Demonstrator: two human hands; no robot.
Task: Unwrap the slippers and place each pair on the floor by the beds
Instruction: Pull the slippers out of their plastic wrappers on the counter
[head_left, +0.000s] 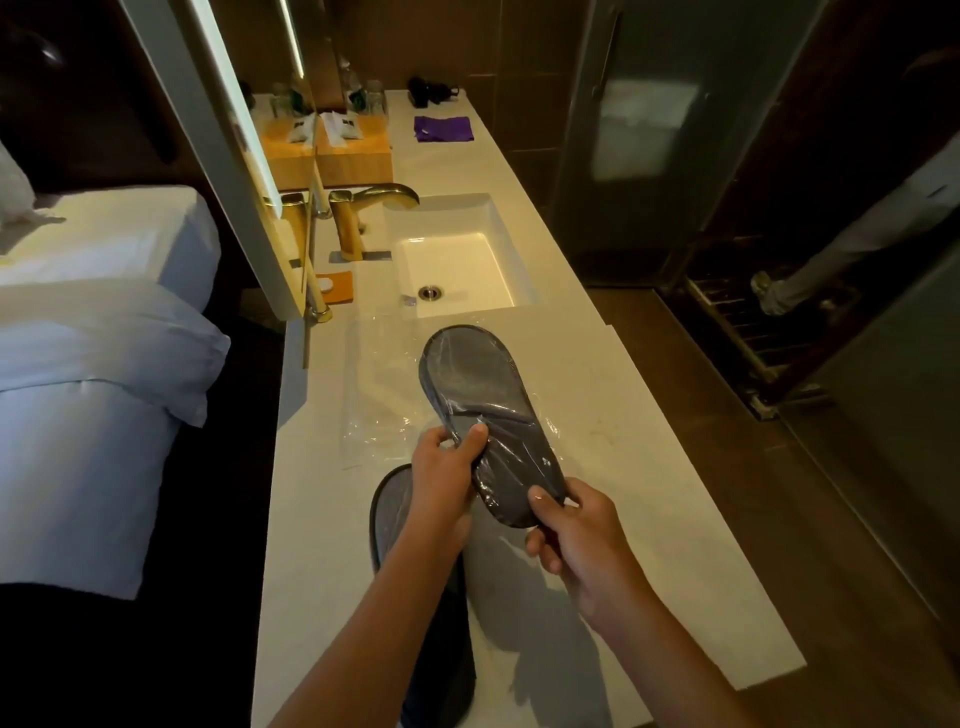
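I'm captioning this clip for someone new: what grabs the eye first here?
Both hands, left and right, hold a grey slipper pack in clear plastic over the white counter. Beyond it sit a sink with a gold tap; a bed lies left.

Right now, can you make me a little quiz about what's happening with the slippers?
1. True or false: the wrapped slipper is held by both the left hand and the right hand.
2. What lies flat on the counter just left of the held slipper? A) a towel B) an empty clear plastic bag C) a cup
3. Fill in: the purple cloth sits on the counter beyond the ____.

Key:
1. True
2. B
3. sink
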